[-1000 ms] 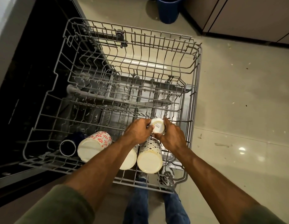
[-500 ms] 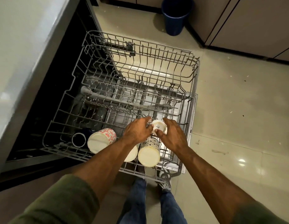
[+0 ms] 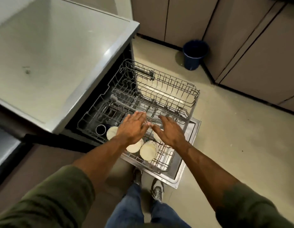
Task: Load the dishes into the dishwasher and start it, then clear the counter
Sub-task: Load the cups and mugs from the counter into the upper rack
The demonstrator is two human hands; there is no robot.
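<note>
The grey wire dishwasher rack [image 3: 193, 94] is pulled out over the open door [image 3: 189, 142]. Several cups lie on their sides along its near edge: a dark blue mug [image 3: 101, 129], a white cup [image 3: 111, 132] beside it, another white cup [image 3: 134, 146] and a spotted cup [image 3: 148, 151]. A small white cup [image 3: 157, 136] lies in the rack, partly hidden under my right hand. My left hand [image 3: 134, 127] and my right hand [image 3: 168, 131] hover above the cups with fingers spread, holding nothing.
A grey counter [image 3: 57, 63] stands to the left above the dishwasher. A dark blue bin [image 3: 194, 54] sits on the floor by the beige cabinets [image 3: 241, 46] at the back. My feet [image 3: 157, 189] stand just before the open door.
Both hands let go of the small white cup and lifted off it with fingers spread. The view rose and pulled back, showing the counter and more floor.
</note>
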